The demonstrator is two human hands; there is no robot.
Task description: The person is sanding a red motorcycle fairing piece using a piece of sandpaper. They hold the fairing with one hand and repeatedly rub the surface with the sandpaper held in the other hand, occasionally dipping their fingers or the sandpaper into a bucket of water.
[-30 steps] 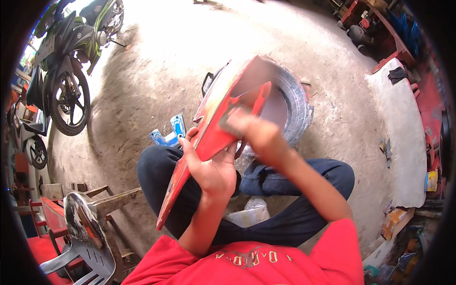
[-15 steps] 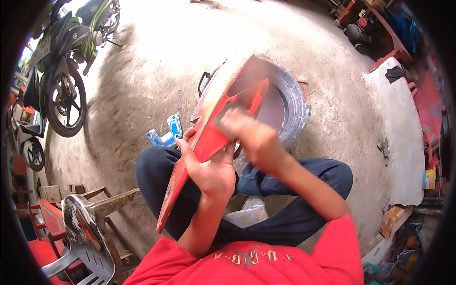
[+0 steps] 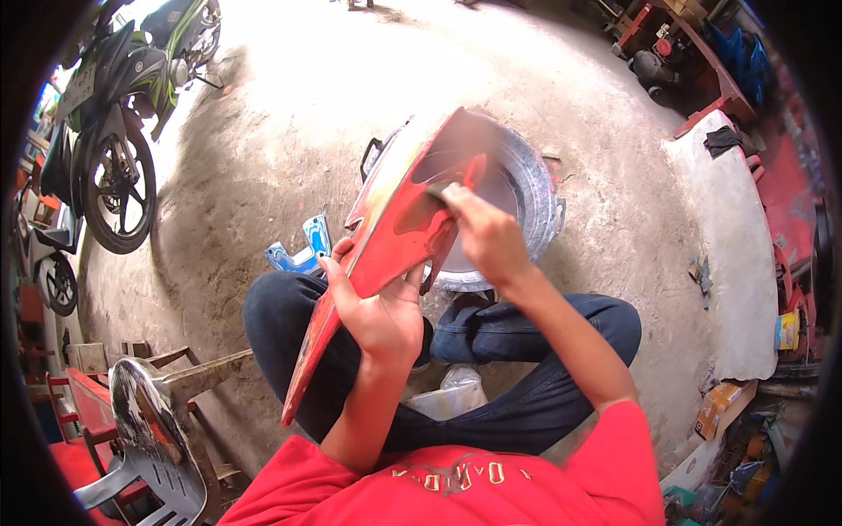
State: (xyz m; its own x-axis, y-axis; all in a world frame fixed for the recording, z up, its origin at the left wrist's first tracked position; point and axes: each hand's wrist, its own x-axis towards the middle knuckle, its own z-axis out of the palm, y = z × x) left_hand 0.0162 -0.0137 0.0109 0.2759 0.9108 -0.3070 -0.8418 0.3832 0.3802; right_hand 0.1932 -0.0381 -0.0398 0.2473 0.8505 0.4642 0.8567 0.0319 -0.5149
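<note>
I sit cross-legged on a dirt floor in dark jeans and a red shirt. My left hand (image 3: 379, 309) grips a long red motorcycle body panel (image 3: 399, 223) from underneath and holds it tilted up over my lap. My right hand (image 3: 485, 235) presses a small dark piece of sanding paper (image 3: 441, 190) against the panel's upper face, fingers closed on it. The panel's far end looks dull and greyish. Behind the panel a round metal basin (image 3: 535, 206) stands on the ground.
A blue panel piece (image 3: 303, 252) lies on the ground left of my knee. A motorcycle (image 3: 123, 114) is parked at the upper left. A grey plastic chair (image 3: 149, 438) and wooden slats stand at lower left. A concrete slab (image 3: 728, 245) and clutter line the right side.
My right hand has slid a little along the panel's upper face while rubbing. The left hand keeps its hold, and the panel has hardly shifted.
</note>
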